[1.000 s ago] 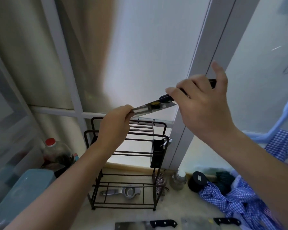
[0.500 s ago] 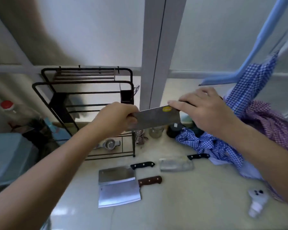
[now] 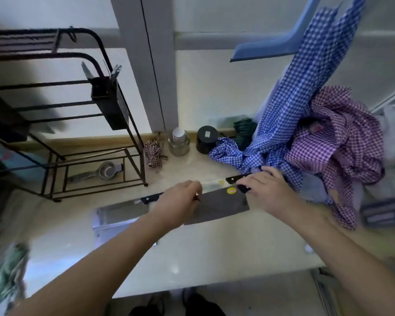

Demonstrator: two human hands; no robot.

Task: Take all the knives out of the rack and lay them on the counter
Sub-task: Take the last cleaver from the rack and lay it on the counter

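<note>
Already two steel cleavers (image 3: 121, 213) lie on the pale worktop (image 3: 192, 258); both hands (image 3: 180, 206) (image 3: 269, 190) hold fingers clamped on a dark stickered cleaver (image 3: 221, 206) just above it. Whether the black wire rack (image 3: 105, 103) still holds knives is unclear.

Pale counter (image 3: 192, 254) bears rack (image 3: 82, 156), cleavers (image 3: 121, 213), jars (image 3: 178, 142), cloths (image 3: 328, 156).

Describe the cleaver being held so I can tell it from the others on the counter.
Look right of the black wire rack, over the pale counter. The cleaver spans the left hand and right hand. Only it carries a yellow sticker near the handle.
</note>
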